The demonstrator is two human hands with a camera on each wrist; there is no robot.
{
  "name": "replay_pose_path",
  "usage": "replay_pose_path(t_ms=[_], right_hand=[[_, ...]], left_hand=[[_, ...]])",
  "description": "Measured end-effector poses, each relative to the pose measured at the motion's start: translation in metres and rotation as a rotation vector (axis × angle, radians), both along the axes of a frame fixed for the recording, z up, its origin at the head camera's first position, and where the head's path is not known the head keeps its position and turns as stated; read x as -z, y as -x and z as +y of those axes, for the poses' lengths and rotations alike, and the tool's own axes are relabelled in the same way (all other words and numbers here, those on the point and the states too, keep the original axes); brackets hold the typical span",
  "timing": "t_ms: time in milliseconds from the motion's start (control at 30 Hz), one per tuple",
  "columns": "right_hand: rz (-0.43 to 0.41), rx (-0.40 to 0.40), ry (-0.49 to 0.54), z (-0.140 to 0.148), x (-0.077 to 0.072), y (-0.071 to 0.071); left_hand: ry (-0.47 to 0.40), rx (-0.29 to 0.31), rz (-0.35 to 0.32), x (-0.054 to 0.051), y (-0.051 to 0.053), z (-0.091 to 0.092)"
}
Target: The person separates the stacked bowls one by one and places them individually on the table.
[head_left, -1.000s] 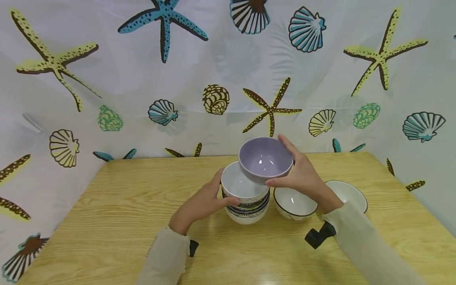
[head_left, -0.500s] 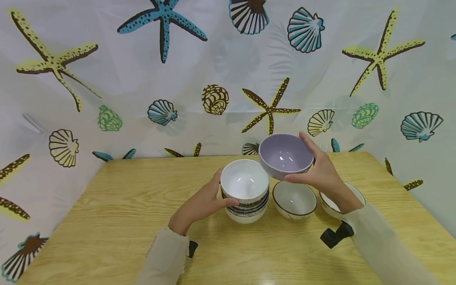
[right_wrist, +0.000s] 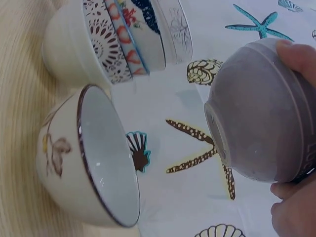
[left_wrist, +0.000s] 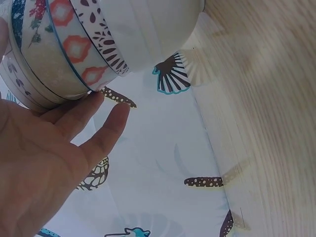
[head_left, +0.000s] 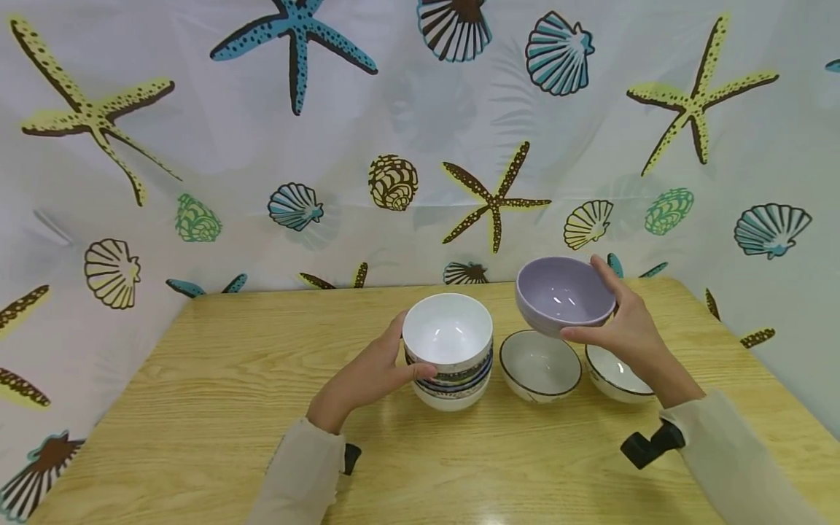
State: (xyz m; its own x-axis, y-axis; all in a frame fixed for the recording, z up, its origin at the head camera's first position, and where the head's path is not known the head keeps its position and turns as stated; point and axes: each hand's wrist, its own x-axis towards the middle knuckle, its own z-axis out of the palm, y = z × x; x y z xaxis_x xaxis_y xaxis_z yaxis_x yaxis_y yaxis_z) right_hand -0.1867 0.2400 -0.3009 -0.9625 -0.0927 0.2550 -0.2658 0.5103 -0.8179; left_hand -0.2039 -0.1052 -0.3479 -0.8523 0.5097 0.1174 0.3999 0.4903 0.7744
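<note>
Covering the near side: light wood-grain table (head_left: 420, 474), with beige left sleeve (head_left: 295, 470) and right sleeve (head_left: 741, 459) over it, a black device at each wrist, left (head_left: 351, 459) and right (head_left: 646, 446). Left hand (head_left: 367, 375) grips the bowl stack (head_left: 449, 383) near its top: thumb on the near side, fingers round the left and far side. Left wrist view has one fingertip clear of the china. Stack is upright on the table, white interior on top; wrist views give a plain cream bowl at the bottom, then dark-red petal, orange-red and floral bands, grey sprigs uppermost. Just right of it, on the table: upright off-white bowl (head_left: 541, 364), dark rim, brown floral sprig outside. Contact with stack: can't tell. Right of that, second dark-rimmed bowl (head_left: 615, 373), partly hidden by the right arm. Right hand (head_left: 630, 332) grips the purple bowl (head_left: 564, 292) by its right side, thumb on the near rim, fingers beyond. Bowl is off the table, mouth up, above and past the off-white one; right wrist view shows its foot ring plus cut-off lettering. Farthest: pale backdrop (head_left: 216, 153), starfish and shell print.
</note>
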Motion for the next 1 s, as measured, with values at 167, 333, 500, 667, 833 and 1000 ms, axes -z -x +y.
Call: replay_pose_path(t_ms=[167,333,500,667,833,1000], right_hand=[[0.004,0.042,-0.032,0.015,0.008,-0.003],[-0.009,0.087,-0.059,0.03,0.015,-0.007],[-0.016,0.113,-0.046,0.045,0.024,-0.011],[-0.008,0.138,-0.038,0.057,0.031,-0.015],[-0.017,0.177,-0.064,0.068,0.036,-0.018],[-0.036,0.203,-0.078,0.078,0.04,-0.019]], left_hand=[[0.017,-0.015,-0.016,0.0,0.0,-0.001],[0.019,-0.018,-0.02,-0.001,0.0,-0.001],[0.0,-0.001,-0.016,0.0,0.001,-0.001],[-0.017,0.018,-0.011,0.0,0.0,-0.001],[-0.02,0.017,-0.001,0.0,0.0,-0.002],[-0.028,0.021,0.0,0.001,0.0,-0.002]])
